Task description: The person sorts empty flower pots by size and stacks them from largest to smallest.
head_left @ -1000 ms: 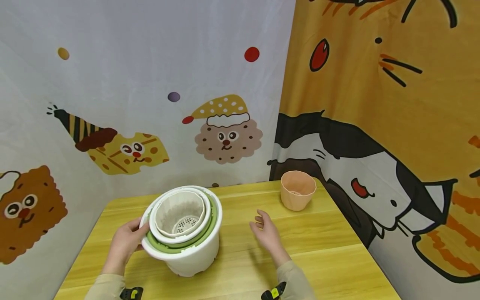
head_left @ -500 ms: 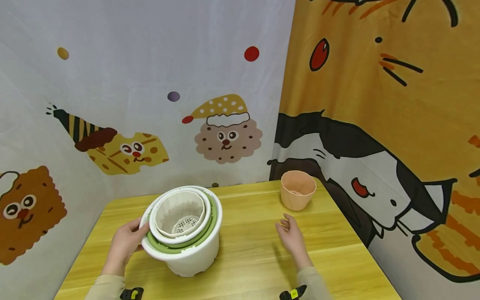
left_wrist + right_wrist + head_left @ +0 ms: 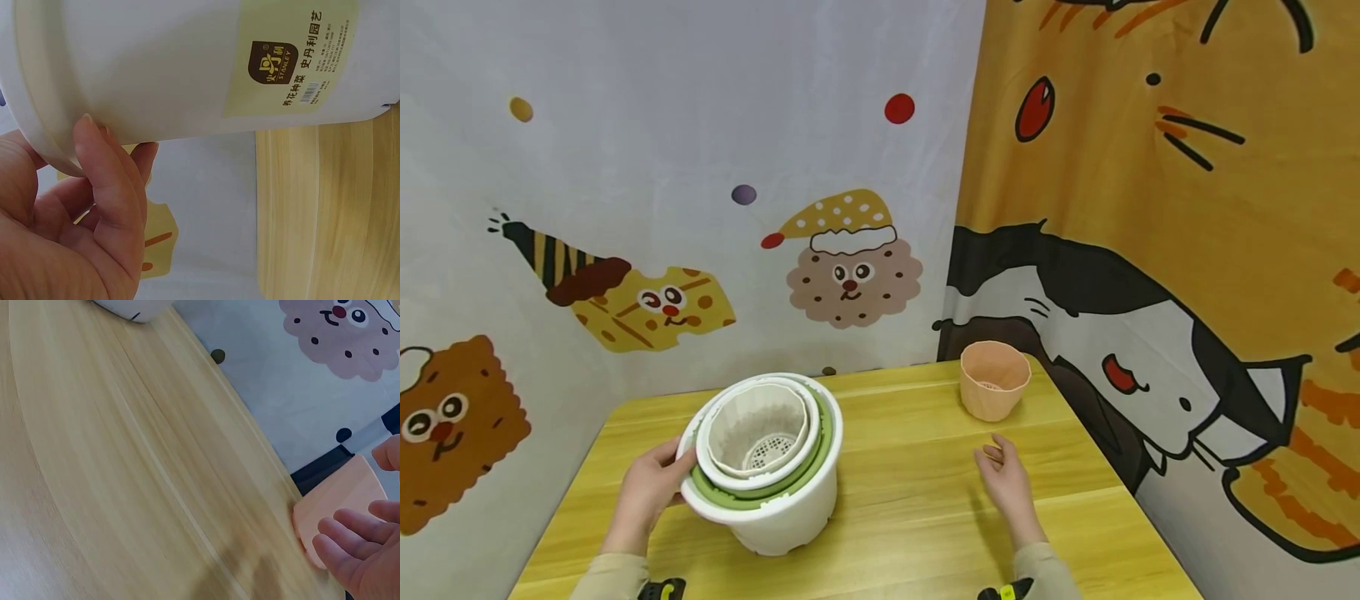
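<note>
On the left of the table stands a large white flowerpot (image 3: 786,525), with a green pot (image 3: 730,498) and smaller white pots (image 3: 760,425) nested in it. My left hand (image 3: 651,492) pinches its rim at the left, thumb on top and fingers underneath. In the left wrist view, the white flowerpot's side bears a pale label (image 3: 290,62). A small peach flowerpot (image 3: 994,387) stands upright near the table's back right corner. In front of it, apart from it in the head view, is my right hand (image 3: 1009,482), fingers loosely bent and holding nothing.
The yellow wood-grain table (image 3: 895,533) meets a white cartoon-printed cloth (image 3: 850,350) behind and an orange cat-printed cloth (image 3: 1097,192) along the right. A dark strap with a yellow mark is on each wrist.
My right hand has moved to the right, and now lies in front of the peach flowerpot. The left hand and the nested pots have stayed in place.
</note>
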### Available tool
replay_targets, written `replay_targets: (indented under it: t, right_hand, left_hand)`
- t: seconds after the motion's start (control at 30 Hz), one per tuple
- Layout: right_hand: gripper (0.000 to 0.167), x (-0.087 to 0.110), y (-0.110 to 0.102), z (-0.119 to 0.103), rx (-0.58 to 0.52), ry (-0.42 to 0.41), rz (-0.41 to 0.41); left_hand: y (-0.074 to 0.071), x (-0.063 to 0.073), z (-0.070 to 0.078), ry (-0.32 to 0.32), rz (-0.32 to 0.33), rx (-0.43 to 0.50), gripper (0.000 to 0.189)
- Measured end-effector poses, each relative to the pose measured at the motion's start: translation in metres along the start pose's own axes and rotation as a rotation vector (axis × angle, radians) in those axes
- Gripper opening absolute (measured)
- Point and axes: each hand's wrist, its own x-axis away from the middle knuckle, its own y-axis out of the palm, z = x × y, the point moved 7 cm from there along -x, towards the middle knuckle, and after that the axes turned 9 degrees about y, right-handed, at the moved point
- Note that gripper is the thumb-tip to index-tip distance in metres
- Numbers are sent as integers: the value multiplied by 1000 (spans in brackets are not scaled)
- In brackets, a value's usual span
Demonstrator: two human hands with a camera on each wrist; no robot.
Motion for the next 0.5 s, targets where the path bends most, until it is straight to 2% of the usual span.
replay_targets:
  t: [0.5]
  right_hand:
    - [61,-16,-28,-1,45,12,59]
  left_hand:
    - [0,-1,-2,4,9,22,59]
